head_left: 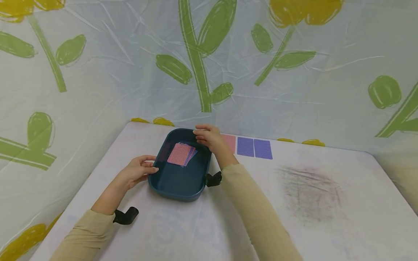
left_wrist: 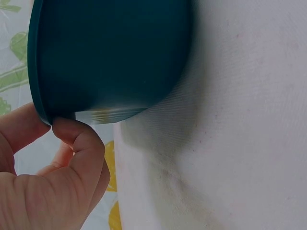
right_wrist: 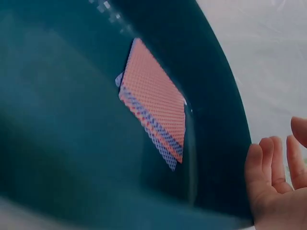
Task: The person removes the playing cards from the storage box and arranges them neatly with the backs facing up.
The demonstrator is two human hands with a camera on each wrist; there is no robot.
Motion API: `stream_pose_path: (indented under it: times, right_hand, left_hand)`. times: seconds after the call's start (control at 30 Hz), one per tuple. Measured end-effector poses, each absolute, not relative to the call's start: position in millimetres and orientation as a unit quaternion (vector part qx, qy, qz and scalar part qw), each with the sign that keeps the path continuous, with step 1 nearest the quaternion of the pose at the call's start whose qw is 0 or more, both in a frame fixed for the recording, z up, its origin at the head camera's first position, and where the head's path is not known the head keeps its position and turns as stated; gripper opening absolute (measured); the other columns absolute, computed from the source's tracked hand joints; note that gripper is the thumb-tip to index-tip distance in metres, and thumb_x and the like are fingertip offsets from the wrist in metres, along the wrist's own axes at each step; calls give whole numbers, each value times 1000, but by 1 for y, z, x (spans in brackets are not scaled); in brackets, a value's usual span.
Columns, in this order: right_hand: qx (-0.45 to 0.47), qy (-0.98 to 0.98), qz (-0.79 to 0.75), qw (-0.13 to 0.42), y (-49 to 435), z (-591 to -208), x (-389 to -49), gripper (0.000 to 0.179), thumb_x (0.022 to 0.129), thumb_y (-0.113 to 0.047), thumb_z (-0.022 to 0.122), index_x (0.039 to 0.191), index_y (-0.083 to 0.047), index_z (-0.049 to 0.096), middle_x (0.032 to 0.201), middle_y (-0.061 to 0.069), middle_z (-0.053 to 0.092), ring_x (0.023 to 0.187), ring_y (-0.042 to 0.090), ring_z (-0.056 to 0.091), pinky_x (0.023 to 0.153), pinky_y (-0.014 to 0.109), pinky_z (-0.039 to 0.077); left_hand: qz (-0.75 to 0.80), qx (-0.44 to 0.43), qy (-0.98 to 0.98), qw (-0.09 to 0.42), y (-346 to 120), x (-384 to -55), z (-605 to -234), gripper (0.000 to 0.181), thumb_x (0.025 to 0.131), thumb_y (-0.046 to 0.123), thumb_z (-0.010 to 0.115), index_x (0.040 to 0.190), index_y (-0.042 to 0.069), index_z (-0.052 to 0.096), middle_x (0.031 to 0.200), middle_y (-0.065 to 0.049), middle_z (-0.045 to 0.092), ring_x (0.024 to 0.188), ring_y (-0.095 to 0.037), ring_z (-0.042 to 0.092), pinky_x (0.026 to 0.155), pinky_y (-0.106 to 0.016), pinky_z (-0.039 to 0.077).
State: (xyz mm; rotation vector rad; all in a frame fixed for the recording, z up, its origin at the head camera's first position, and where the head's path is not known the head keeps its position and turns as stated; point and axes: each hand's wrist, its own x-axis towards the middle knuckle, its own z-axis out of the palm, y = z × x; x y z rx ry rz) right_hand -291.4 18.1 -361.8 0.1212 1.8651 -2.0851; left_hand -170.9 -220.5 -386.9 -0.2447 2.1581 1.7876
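Head view, from left to right: a glossy white plastic sheet printed with green stems, leaves and yellow blooms [head_left: 107,72] hangs in creases to the left of and behind a deep, dark-teal tub with rounded corners and a smooth rim [head_left: 183,186]. Left of the tub, a beige, softly wrinkled cloth sleeve [head_left: 85,232] leads to a black band with a stubby block [head_left: 126,216] and on to the left hand [head_left: 135,172], which pinches the tub's left wall, thumb and finger gripping the thin rim. Inside the tub, toward its far end, lies a loosely fanned pile of flat rectangular cards [head_left: 179,154], a red-patterned one on top and blue-patterned edges peeking out. At the tub's far right corner, the right hand [head_left: 209,138] touches the rim, fingers fairly straight and thumb apart in the right wrist view. Right of the tub, partly behind the right forearm, a red-patterned card [head_left: 229,142] and two blue-patterned cards [head_left: 254,148] lie flat in a row on the matt white tabletop [head_left: 183,232]. Farther right of the tub, a rough, streaky brownish-grey smudge [head_left: 310,195] marks that surface. Whether the tub's base fully meets the tabletop cannot be told.
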Motion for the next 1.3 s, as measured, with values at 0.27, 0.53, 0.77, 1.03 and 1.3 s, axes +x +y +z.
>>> stream_pose_path:
  times: [0.27,0.53,0.77,1.03,1.3]
  right_hand:
    - [39,674,-720,161,3,-367,-295,42,85,-2,65,126,0,56,113,15,59,103,33,56,85,35,47]
    - [-1,720,-673,170,-6,-387,-293,41,82,-2,69,122,-4,59,115,16,58,97,26,57,92,43,43]
    - [-56,802,-582,123,-9,-395,-291,39,77,3,72,115,0,62,107,18,56,93,25,53,84,39,46]
    - [-135,907,-384,107,-12,-407,-294,48,72,-15,81,115,-6,62,101,12,59,90,23,53,80,35,45]
    - [-156,948,-252,120,-15,-411,-292,58,69,-34,83,115,-12,55,116,11,52,111,31,44,90,45,40]
  left_hand:
    - [629,-82,755,163,-224,-171,-386,55,88,3,61,136,-5,35,91,-5,50,80,-12,51,69,-25,46]
    - [621,-77,762,165,-225,-172,-386,56,88,5,62,136,-5,35,92,-5,50,82,-14,51,72,-26,46]
    - [621,-73,763,161,-225,-174,-386,55,87,3,62,135,-4,36,89,-4,50,80,-13,51,70,-26,46]
    - [621,-74,763,163,-225,-175,-388,53,87,1,62,134,-5,38,88,-4,50,79,-13,50,71,-27,46]
    - [621,-82,763,160,-225,-174,-389,52,87,0,61,134,-4,38,88,-4,49,79,-14,50,68,-26,45]
